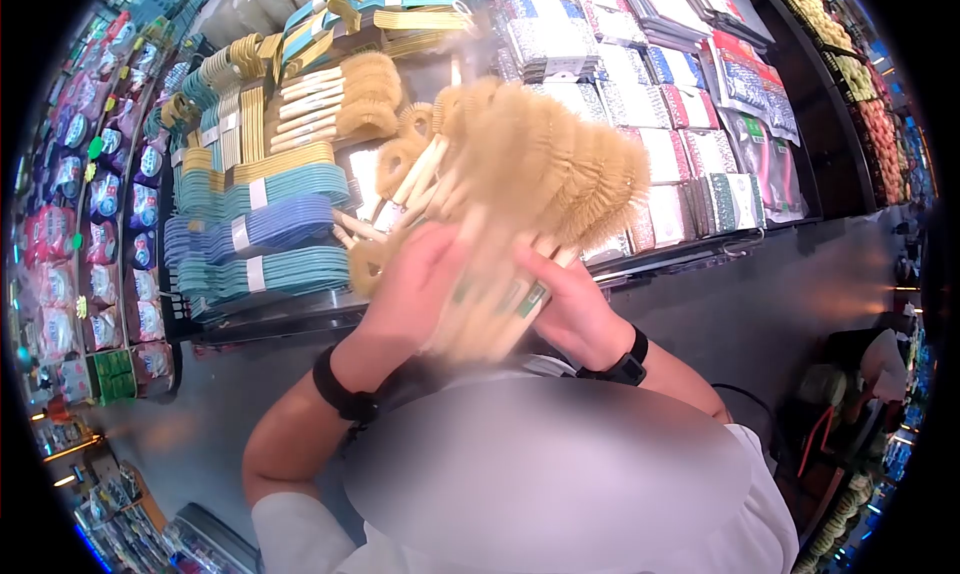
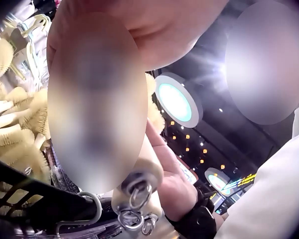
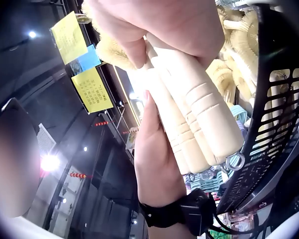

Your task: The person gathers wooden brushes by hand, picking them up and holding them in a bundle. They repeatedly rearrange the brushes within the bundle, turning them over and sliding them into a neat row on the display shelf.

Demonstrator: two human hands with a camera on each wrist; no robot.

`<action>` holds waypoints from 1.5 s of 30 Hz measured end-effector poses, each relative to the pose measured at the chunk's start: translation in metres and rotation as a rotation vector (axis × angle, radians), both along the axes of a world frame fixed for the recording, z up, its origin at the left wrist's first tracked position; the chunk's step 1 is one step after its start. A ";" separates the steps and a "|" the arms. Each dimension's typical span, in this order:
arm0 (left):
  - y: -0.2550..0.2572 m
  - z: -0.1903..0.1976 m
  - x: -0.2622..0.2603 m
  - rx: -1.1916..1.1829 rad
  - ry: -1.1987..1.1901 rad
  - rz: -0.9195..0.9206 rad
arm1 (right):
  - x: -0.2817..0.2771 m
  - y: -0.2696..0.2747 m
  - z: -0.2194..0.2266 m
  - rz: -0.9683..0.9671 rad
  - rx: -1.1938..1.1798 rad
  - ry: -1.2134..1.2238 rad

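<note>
Brush bundle [image 1: 555, 144], held two-handed.
We curl left grip [image 1: 418, 279] and right grip [image 1: 578, 309] round pale handles [image 1: 488, 309]; tan bristles [image 1: 605, 174] splay outward.

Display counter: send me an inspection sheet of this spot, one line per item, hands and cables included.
Surface: dark-edged display counter; black perforated basket wall beside the work.
Job's things: brush bundle, tan bristles, pale handles, metal rings at handle ends; partly blurred in the head view.
Clutter: loose brushes, banded teal packs and wrapped cloths close by.
Grippers: left hand and right hand both grip the handles.
Cables: thin dark cable by the right forearm; connection unclear.
Surroundings: hanging packaged goods on the left; yellow notes. Spills: nothing seen.
</note>
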State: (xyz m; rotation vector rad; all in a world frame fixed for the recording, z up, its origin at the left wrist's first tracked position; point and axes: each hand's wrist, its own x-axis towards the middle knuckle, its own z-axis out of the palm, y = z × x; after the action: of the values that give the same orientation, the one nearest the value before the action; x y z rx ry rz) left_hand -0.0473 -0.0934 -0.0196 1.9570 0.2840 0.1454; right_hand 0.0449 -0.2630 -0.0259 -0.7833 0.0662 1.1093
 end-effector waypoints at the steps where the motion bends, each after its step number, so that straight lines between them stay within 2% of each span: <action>1: 0.001 0.002 0.001 0.044 0.007 -0.003 | 0.000 0.001 0.003 -0.013 0.004 0.014; 5: -0.004 0.015 -0.001 -0.281 0.145 0.220 | 0.001 0.003 0.002 -0.066 0.017 0.018; 8: -0.010 -0.004 -0.002 0.131 -0.018 0.077 | 0.000 0.003 -0.007 -0.073 -0.013 -0.005; 12: -0.008 -0.006 0.001 0.028 0.015 0.069 | 0.002 0.004 -0.006 -0.030 -0.077 -0.029; 15: -0.002 -0.001 -0.001 0.052 0.125 0.018 | 0.006 0.002 -0.019 0.028 -0.073 -0.032; 18: -0.004 0.010 -0.003 -0.076 0.097 -0.077 | 0.007 0.004 -0.015 0.044 -0.027 -0.017; 19: -0.003 0.021 -0.004 0.012 0.175 -0.145 | 0.006 0.007 -0.012 0.031 -0.041 -0.001; 22: 0.001 0.016 0.000 0.029 0.132 -0.172 | 0.010 0.013 -0.005 0.045 -0.004 0.027; 23: 0.005 0.019 0.003 -0.048 0.208 -0.196 | 0.014 0.015 -0.008 0.095 0.006 0.063; 26: 0.011 0.017 0.006 -0.246 0.217 -0.170 | 0.018 0.021 -0.011 0.166 0.019 0.114; 32: 0.027 0.013 0.009 -0.145 0.307 -0.206 | 0.016 0.033 -0.025 0.210 -0.018 0.155; 35: 0.037 0.017 0.014 -0.200 0.403 -0.205 | 0.019 0.042 -0.029 0.228 -0.005 0.157; 40: 0.056 0.011 0.029 -0.157 0.380 -0.226 | 0.034 0.068 -0.029 0.275 -0.057 0.128; 42: 0.067 0.032 0.046 -0.003 0.415 -0.298 | 0.043 0.086 -0.041 0.259 -0.032 0.140; 43: 0.075 0.050 0.061 0.150 0.467 -0.359 | 0.048 0.096 -0.045 0.247 -0.021 0.152; 45: 0.085 0.026 0.063 -0.027 0.290 -0.148 | 0.065 0.122 -0.037 0.224 0.054 0.174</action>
State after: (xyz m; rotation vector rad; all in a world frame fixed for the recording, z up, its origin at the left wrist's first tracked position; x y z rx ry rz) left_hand 0.0156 -0.0081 0.0068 1.9626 0.3261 -0.2396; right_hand 0.1100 -0.1406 -0.0629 -0.6549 0.0959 1.3854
